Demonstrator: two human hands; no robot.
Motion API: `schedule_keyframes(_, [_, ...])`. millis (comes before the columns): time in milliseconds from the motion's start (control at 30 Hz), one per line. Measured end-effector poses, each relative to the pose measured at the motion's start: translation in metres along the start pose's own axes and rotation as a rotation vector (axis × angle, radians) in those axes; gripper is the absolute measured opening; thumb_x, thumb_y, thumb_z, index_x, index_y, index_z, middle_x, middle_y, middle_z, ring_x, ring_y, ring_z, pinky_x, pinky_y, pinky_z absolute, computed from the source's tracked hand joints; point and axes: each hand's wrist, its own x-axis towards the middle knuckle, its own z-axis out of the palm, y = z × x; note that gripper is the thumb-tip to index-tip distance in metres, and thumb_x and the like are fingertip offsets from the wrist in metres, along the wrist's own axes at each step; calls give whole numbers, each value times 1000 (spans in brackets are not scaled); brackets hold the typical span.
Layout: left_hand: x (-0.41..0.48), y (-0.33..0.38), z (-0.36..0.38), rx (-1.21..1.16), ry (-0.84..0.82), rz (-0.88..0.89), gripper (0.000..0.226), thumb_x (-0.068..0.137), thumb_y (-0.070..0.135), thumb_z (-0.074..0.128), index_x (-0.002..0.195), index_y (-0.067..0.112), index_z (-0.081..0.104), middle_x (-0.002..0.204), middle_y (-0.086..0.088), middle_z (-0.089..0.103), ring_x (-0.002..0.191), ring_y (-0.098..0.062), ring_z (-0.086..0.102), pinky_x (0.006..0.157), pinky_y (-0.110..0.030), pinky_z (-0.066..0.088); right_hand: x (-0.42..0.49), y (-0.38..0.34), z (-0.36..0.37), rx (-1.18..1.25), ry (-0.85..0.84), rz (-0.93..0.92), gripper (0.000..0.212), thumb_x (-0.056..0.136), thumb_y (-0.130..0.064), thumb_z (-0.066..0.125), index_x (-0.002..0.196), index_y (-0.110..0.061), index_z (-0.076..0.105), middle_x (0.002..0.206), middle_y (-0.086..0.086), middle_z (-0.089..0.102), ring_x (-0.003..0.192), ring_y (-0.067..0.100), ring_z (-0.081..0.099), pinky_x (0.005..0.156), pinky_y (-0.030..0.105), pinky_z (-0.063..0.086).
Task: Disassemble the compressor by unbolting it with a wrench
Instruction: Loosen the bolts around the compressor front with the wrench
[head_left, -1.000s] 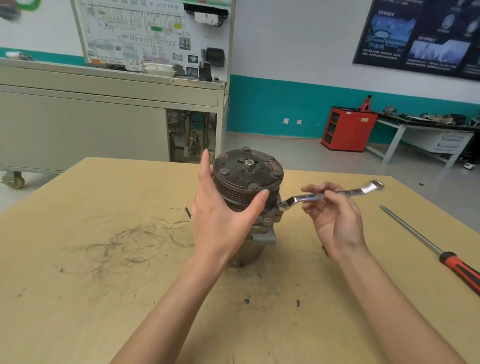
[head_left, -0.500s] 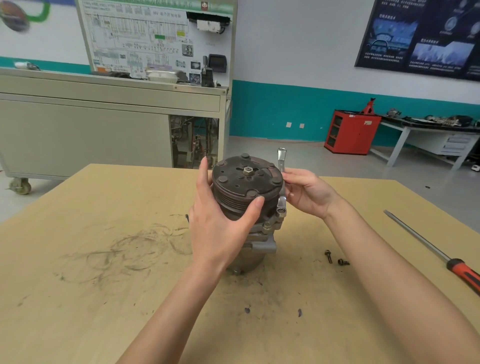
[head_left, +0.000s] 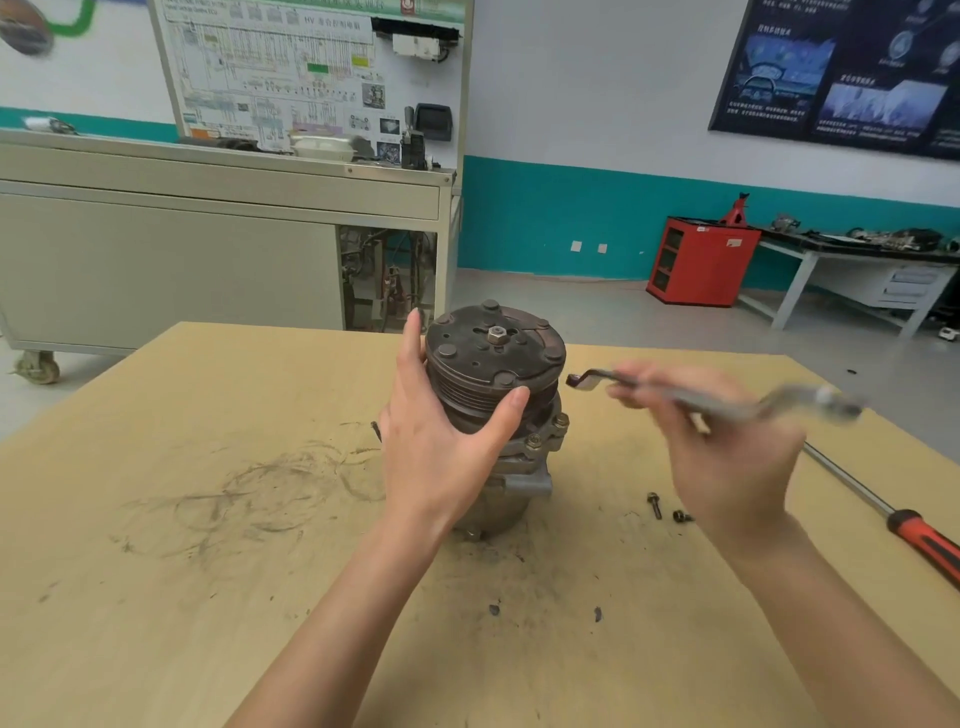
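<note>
Compressor: I see the compressor (head_left: 519, 483) standing upright near the middle of the surface (head_left: 208, 571), pulley (head_left: 493, 358) face up, flange bolts (head_left: 560, 422) showing on its right side
Left grip: my left grip (head_left: 436, 447) holds the compressor by the pulley grooves, thumb in front and fingers behind
Right grip: my right grip (head_left: 727, 457) is closed around the wrench (head_left: 789, 402) shaft, blurred by motion; the ring end hangs just beside the pulley rim, above the flange bolts and off them
Risk, seating: I judge the ring could land half on a bolt head if I bring it down this fast, and it would then slip and round the corners
Risk, tipping: the body stands on a narrow base, so a hard pull could twist or topple it, the more so if the pulley spins under my left grip
Risk, knuckles: a sudden slip would drive my right grip into the flange or the surface
Risk, loose parts: two small bolts (head_left: 654, 505) lie on the surface just under my right grip and a sweep of the arm could scatter them; the screwdriver (head_left: 924, 540) near the right edge could roll off
Unclear: I cannot tell how tight the flange bolts are
</note>
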Motion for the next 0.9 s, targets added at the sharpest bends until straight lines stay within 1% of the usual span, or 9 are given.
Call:
schedule_keyframes(100, [0,-1,0,3,-4,9,103,65,75,55,150,41,8,150,4,39,136,-16,39,111,-52,33,-18,-3,7,-283,-108,-241,37,94,-26,56,87,7,70,93,17,71,81,19,71,72,27,57])
schedule_keyframes(200, [0,-2,-2,-4,-19,3,103,65,75,55,150,41,8,150,4,40,137,-18,39,111,-51,33,-27,-5,13,-428,-82,-386,36,92,-20,60,78,11,71,90,22,71,76,23,72,69,26,56])
schedule_keyframes(400, [3,-6,-11,-66,-75,23,103,69,69,60,152,33,12,147,1,43,137,-16,39,112,-51,33,-43,-9,17,-482,-50,-399,34,91,-19,62,77,10,72,91,21,71,76,23,73,70,24,55])
schedule_keyframes(533, [5,-9,-14,-85,-109,31,102,70,68,61,153,33,12,149,2,41,138,-10,38,113,-48,34,-46,-5,18,-509,-43,-416,26,86,-18,67,81,7,73,95,17,72,82,18,72,82,16,50])
schedule_keyframes(567, [5,-11,-15,-82,-123,31,102,70,68,61,153,34,11,150,2,40,138,-10,38,113,-47,35,-47,-4,17,-425,-34,-346,25,88,-19,66,83,5,73,97,16,72,87,17,72,84,17,52])
schedule_keyframes(633, [4,-13,-17,-70,-147,27,103,71,67,61,153,34,9,152,4,38,139,-9,36,115,-45,33,-49,-4,16,-93,26,-40,19,94,-22,59,92,-6,69,101,9,72,93,19,70,84,28,56])
schedule_keyframes(700, [3,-17,-20,-51,-164,27,103,73,63,63,154,32,8,154,5,33,140,-8,32,116,-44,31,-47,-3,15,255,140,312,10,98,-15,51,94,-11,60,99,3,72,86,23,72,76,32,58])
schedule_keyframes(767, [1,-19,-21,-24,-180,34,101,74,58,64,154,30,8,156,4,30,142,-9,30,117,-45,29,-40,7,13,480,218,575,15,99,-4,39,95,-9,52,93,6,73,75,24,72,69,29,57])
schedule_keyframes(900, [-1,-17,-19,-24,-197,38,103,74,56,65,155,24,9,158,4,27,144,-11,27,118,-44,28,-8,44,2,816,84,839,21,98,1,33,88,-8,50,85,13,73,64,20,68,63,25,55])
